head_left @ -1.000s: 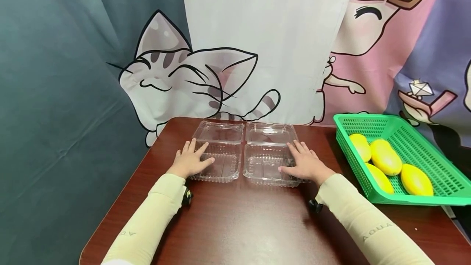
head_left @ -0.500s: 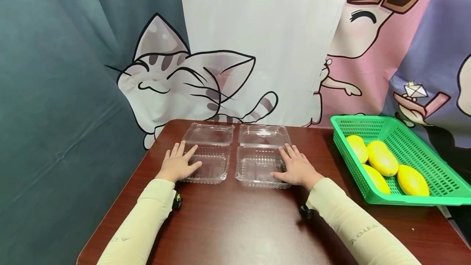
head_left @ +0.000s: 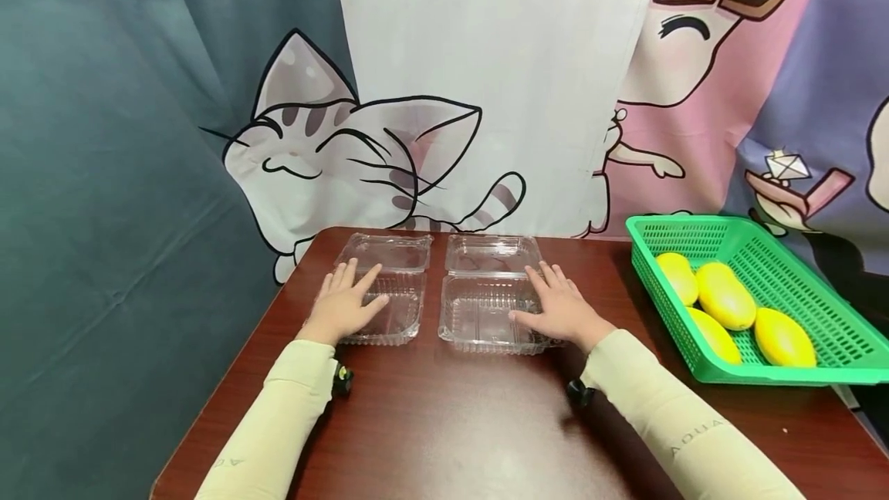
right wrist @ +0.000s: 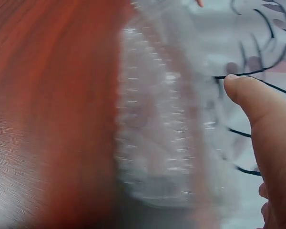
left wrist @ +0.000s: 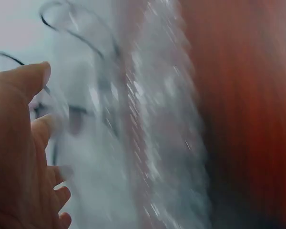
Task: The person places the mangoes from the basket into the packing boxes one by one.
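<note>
Two clear plastic clamshell containers stand side by side on the table with their lids folded back, a narrow gap between them. My left hand (head_left: 340, 305) lies with straight, spread fingers over the left side of the left container (head_left: 403, 322). On the far side, my right hand (head_left: 566, 311) spreads its straight fingers over the right side of the right container (head_left: 479, 319). Neither hand grips anything. In the left wrist view the left container's ridged wall (left wrist: 157, 119) is blurred; the right wrist view shows the right container's wall (right wrist: 152, 119) beside my thumb.
A green plastic basket (head_left: 847, 346) with several yellow mangoes (head_left: 725, 295) stands at the right of the brown table (head_left: 479, 423). A printed cartoon curtain (head_left: 542, 60) hangs behind the table's back edge.
Both containers have shifted left with the hands, the left one farther, so the gap between them has widened. The fingers stay spread. The basket and mangoes have not moved.
</note>
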A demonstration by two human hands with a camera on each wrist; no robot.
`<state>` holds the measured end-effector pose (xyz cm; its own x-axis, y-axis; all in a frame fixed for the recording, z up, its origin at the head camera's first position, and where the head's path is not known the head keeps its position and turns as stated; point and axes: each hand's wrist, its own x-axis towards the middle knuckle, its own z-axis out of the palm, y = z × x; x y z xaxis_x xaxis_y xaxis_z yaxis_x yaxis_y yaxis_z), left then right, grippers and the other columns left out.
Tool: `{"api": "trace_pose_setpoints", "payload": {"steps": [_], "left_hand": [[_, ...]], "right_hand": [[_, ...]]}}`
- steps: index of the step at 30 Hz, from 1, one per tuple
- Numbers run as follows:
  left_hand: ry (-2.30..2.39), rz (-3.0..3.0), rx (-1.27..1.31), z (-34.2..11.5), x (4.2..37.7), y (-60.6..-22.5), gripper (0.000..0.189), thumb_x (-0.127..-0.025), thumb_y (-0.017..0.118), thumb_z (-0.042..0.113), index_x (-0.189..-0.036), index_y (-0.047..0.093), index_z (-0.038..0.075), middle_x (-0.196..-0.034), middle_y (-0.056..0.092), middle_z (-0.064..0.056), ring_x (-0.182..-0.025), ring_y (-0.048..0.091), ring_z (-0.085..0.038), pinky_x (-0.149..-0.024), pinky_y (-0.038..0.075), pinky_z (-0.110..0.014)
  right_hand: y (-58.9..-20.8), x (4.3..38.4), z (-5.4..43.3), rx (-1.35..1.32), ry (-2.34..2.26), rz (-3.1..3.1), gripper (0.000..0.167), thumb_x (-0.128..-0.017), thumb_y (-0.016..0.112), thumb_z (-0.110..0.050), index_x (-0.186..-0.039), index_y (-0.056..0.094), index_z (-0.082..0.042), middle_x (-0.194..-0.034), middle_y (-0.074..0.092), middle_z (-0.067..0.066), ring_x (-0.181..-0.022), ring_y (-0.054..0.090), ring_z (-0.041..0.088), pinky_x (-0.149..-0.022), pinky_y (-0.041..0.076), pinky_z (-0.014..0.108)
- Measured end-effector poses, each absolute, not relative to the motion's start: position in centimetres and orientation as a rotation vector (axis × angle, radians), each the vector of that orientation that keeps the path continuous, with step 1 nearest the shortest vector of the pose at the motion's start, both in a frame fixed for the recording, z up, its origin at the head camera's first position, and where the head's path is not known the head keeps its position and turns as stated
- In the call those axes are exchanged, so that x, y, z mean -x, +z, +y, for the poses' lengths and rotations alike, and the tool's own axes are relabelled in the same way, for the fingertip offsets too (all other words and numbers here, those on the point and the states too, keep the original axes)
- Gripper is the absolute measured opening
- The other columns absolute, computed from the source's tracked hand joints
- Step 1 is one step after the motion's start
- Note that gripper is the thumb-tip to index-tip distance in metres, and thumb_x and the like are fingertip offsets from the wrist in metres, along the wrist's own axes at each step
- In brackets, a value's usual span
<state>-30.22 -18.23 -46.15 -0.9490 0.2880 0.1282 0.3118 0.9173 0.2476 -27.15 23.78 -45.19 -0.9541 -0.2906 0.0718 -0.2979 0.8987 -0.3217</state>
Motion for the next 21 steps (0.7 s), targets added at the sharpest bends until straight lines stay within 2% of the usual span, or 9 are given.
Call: {"api": "trace_pose_setpoints", "payload": {"steps": [6,9,12,17,21], "left_hand": [[-0.645,-2.875,0.612,-12.1,28.4,-44.9,0.064,-0.103,0.046,0.050,-0.161,0.028,0.030,-0.167,0.013,-0.017,-0.153,0.012,-0.040,-0.118,0.017,-0.062],[-0.767,-2.825,0.673,-9.1,26.9,-45.0,0.061,-0.104,0.048,0.047,-0.160,0.030,0.032,-0.168,0.014,-0.013,-0.152,0.018,-0.038,-0.113,0.026,-0.065],[-0.873,-2.768,0.725,-6.4,25.7,-45.4,0.059,-0.104,0.049,0.044,-0.159,0.034,0.030,-0.168,0.016,-0.014,-0.150,0.023,-0.041,-0.109,0.033,-0.066],[-1.025,-2.728,0.715,-3.4,24.7,-46.9,0.055,-0.105,0.048,0.038,-0.158,0.036,0.030,-0.167,0.016,-0.018,-0.150,0.021,-0.044,-0.107,0.034,-0.069],[-1.076,-2.743,0.656,-2.6,24.5,-48.6,0.053,-0.106,0.046,0.038,-0.158,0.037,0.030,-0.167,0.015,-0.019,-0.151,0.016,-0.044,-0.108,0.033,-0.069]], "right_hand": [[-40.8,27.4,26.8,-0.418,0.558,-2.997,0.103,-0.090,0.058,-0.068,-0.163,0.013,-0.011,-0.166,0.006,0.026,-0.151,0.004,0.049,-0.116,0.011,0.068],[-38.7,27.5,28.9,-0.377,0.576,-2.978,0.103,-0.090,0.058,-0.068,-0.163,0.014,-0.010,-0.165,0.006,0.028,-0.150,0.007,0.050,-0.114,0.015,0.071],[-36.9,27.5,31.1,-0.324,0.597,-2.966,0.100,-0.092,0.060,-0.063,-0.162,0.015,-0.008,-0.164,0.007,0.031,-0.149,0.010,0.052,-0.113,0.018,0.071],[-35.0,27.2,35.3,-0.255,0.625,-2.956,0.092,-0.096,0.060,-0.054,-0.158,0.022,0.001,-0.159,0.013,0.038,-0.144,0.016,0.058,-0.109,0.020,0.074],[-34.8,26.6,38.6,-0.149,0.652,-2.966,0.088,-0.098,0.057,-0.053,-0.157,0.022,0.003,-0.153,0.017,0.044,-0.139,0.021,0.061,-0.106,0.023,0.076]]}}
